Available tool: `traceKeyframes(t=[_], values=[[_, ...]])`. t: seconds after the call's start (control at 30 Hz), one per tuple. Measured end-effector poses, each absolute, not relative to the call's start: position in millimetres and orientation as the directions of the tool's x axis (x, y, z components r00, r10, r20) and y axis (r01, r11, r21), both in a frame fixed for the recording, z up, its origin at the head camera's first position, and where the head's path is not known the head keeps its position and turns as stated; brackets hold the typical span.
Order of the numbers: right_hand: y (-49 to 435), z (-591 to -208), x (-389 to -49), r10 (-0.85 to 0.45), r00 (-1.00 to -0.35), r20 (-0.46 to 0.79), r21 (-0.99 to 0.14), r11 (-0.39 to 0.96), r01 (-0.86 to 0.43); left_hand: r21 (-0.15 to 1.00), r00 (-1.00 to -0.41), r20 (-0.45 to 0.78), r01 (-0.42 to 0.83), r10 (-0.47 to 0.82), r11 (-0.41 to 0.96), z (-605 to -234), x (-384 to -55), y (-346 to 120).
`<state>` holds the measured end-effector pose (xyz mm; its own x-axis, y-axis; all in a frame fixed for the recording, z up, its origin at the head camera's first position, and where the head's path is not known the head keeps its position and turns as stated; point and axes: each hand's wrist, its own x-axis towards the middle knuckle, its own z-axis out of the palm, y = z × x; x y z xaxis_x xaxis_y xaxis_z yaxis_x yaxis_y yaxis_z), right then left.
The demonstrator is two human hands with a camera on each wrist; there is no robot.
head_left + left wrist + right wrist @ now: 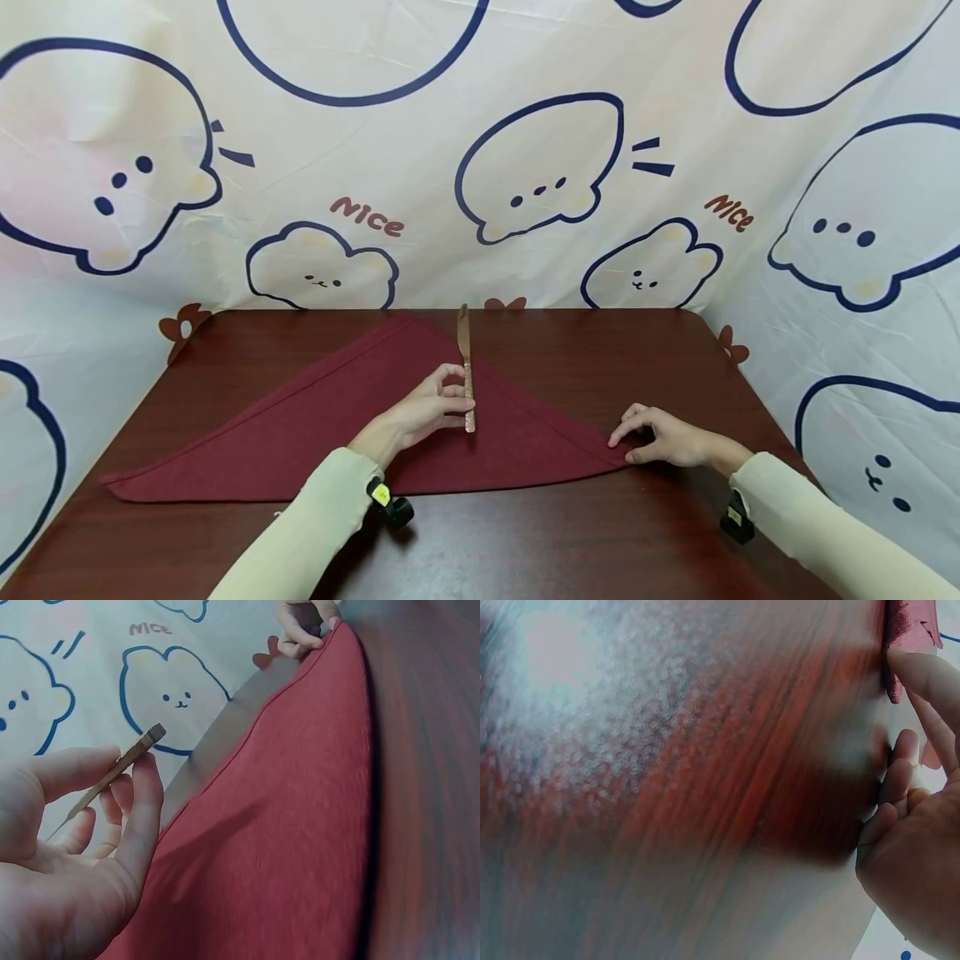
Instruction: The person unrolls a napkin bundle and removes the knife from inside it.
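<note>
A dark red cloth napkin [315,442], folded into a large triangle, lies on the table with its peak toward the back wall. My left hand [427,406] holds a gold-coloured table knife [464,337] by its textured handle, above the cloth. The blade points away from me, and in the left wrist view the handle end [155,733] shows between thumb and fingers. At the napkin's right corner, my right hand [667,437] pinches the tip between thumb and forefinger. In the right wrist view only a small piece of the napkin [911,626] appears by the thumb.
The dark brown wooden table [540,542] ends at a pale cloth backdrop [427,158] printed with blue cartoon outlines and the word "Nice". That backdrop also rises along the left and right sides. A small dark device [393,504] is strapped to each wrist.
</note>
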<state>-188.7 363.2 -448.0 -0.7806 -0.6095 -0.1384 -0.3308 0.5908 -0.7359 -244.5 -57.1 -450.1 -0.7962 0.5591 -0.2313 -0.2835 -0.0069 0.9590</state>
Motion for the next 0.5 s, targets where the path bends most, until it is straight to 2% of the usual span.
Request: traceKeyframes(t=[0.5], values=[[362.5, -449.5, -189.5, -0.597, -0.788, -0.15, -0.743, 0.594, -0.308, 0.947, -0.813, -0.285, -0.319, 0.507, 0.021, -443.4, -261.3, -13.1]])
